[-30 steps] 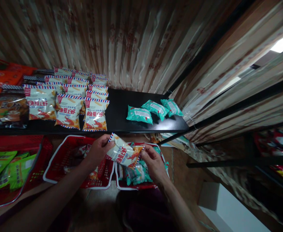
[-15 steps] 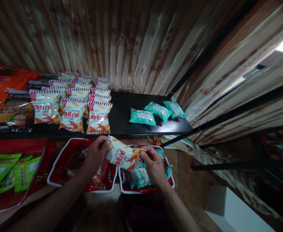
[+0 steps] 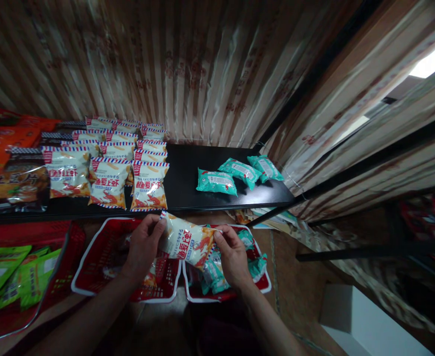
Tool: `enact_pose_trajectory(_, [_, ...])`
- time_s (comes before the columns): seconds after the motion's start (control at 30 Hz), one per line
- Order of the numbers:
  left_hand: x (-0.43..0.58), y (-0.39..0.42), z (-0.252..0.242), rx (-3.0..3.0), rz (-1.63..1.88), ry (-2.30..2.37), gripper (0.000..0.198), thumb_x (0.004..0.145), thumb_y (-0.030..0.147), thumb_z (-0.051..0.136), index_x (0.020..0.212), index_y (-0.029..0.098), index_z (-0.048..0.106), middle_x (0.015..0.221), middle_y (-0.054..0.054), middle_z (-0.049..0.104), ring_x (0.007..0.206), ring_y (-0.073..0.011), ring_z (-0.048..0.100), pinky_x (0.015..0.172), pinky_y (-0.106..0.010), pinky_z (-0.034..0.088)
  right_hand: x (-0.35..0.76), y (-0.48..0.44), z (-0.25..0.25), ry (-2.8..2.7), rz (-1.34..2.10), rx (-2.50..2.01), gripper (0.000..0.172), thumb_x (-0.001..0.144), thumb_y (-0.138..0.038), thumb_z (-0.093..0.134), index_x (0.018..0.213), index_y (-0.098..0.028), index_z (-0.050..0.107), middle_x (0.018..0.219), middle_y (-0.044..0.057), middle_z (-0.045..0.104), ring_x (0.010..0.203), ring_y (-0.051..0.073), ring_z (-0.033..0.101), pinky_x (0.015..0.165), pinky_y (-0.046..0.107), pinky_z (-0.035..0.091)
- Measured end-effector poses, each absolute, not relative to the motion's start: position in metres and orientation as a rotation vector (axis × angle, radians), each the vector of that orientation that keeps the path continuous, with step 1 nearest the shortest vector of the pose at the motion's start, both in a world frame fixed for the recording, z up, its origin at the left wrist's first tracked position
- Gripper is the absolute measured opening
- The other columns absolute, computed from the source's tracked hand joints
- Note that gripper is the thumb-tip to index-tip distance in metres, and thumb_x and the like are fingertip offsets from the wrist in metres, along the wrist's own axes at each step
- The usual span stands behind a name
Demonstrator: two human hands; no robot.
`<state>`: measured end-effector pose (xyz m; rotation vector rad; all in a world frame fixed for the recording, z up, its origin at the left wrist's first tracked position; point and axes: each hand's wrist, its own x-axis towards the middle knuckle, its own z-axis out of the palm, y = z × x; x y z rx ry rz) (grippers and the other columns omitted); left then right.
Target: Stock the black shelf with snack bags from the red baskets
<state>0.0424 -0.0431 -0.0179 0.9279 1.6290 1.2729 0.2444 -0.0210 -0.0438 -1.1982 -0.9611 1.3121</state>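
Note:
Between my hands is a white and orange snack bag (image 3: 185,241) with red lettering and striped ends, tilted down to the right. My left hand (image 3: 145,245) pinches its left end, and my right hand (image 3: 231,252) grips the right end by the edge. The bag hangs over two red baskets in front of the shelf. Below my left hand, the left basket (image 3: 91,247) holds a few snack bags, partly hidden by my arm. Teal packets (image 3: 215,272) lie in the right basket (image 3: 265,277). Matching snack bags (image 3: 149,185) stand in rows on the black shelf (image 3: 182,188).
Three teal packets (image 3: 217,182) lie toward the shelf's right end. Brown bags (image 3: 20,178) and orange bags (image 3: 11,136) fill the left. Another red basket (image 3: 63,267) holds green packets (image 3: 41,277). A white box (image 3: 365,316) sits at lower right; a curtain (image 3: 187,64) hangs behind.
The view has tilted slightly, so the shelf and baskets sit a little lower. Both hands keep hold of the same snack bag, which has barely moved relative to the baskets.

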Motion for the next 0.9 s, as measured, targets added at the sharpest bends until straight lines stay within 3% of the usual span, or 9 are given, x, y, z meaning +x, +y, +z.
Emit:
enact_pose_trajectory(0.33, [0.044,-0.037,-0.025,0.811,1.202,1.416,0.028,0.074,0.044,0.061,0.067,0.018,0.055,0.057,0.006,0.048,0.054,-0.0089,0.041,0.052,-0.02,0.034,0.257,-0.007,-0.054,-0.836,1.458,-1.177,0.025,0.063,-0.039,0.077,0.072,-0.022,0.061,0.065,-0.004,0.06,0.059,0.013,0.052,0.058,0.025,0.043])
enact_pose_trajectory(0.53, [0.046,-0.034,-0.017,0.512,1.209,0.985,0.03,0.072,0.036,0.067,0.096,0.018,0.061,0.085,-0.001,0.067,0.075,-0.0158,0.061,0.067,-0.025,0.046,0.254,0.0,-0.04,-0.57,1.598,-1.077,0.031,0.054,-0.035,0.084,0.072,-0.023,0.062,0.065,-0.004,0.066,0.057,0.013,0.057,0.059,0.026,0.046])
enact_pose_trajectory(0.73, [0.052,-0.03,-0.007,0.481,1.289,0.858,0.048,0.07,0.028,0.07,0.116,0.021,0.058,0.11,-0.007,0.066,0.098,-0.0212,0.063,0.087,-0.032,0.047,0.25,0.007,-0.034,-0.457,1.601,-1.026,0.034,0.052,-0.034,0.086,0.074,-0.023,0.061,0.068,-0.004,0.068,0.058,0.015,0.059,0.06,0.029,0.048])
enact_pose_trajectory(0.9, [0.061,-0.019,-0.015,0.408,1.39,0.97,0.032,0.065,0.026,0.075,0.094,0.019,0.063,0.096,-0.003,0.07,0.094,-0.0169,0.064,0.087,-0.027,0.047,0.246,0.01,-0.034,-0.491,1.609,-1.007,0.032,0.056,-0.036,0.084,0.073,-0.023,0.059,0.071,-0.003,0.067,0.062,0.015,0.06,0.058,0.027,0.048])
